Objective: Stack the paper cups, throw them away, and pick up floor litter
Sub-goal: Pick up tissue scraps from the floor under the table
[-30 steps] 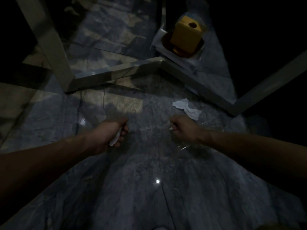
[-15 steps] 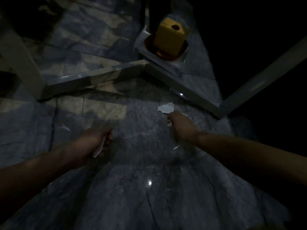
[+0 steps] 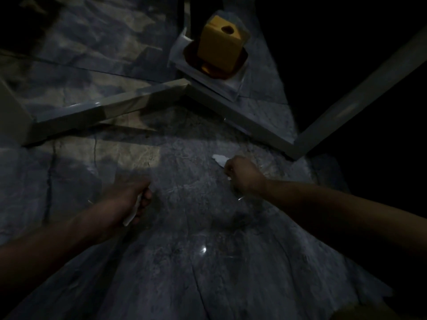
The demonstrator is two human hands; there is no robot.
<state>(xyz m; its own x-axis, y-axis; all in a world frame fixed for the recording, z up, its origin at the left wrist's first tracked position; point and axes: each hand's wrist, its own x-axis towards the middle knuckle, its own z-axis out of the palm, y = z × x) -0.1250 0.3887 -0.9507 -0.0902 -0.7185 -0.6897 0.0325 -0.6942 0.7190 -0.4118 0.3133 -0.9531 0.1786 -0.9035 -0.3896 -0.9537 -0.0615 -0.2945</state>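
The scene is dim. My left hand is closed around a white scrap of paper that sticks out below the fingers, low over the grey marble floor. My right hand is curled over a crumpled white piece of paper litter on the floor; its fingers touch or pinch the paper's near end, and a small white bit shows under the fist. Most of that litter is hidden by the hand. No paper cups are in view.
A yellow block with a round hole stands on a dark dish on a white tray at the back. Pale metal frame bars run across the floor behind my hands, and another bar rises at the right.
My right hand has reached forward onto the white litter, covering most of it. My left hand keeps its scrap. The view has shifted forward slightly.
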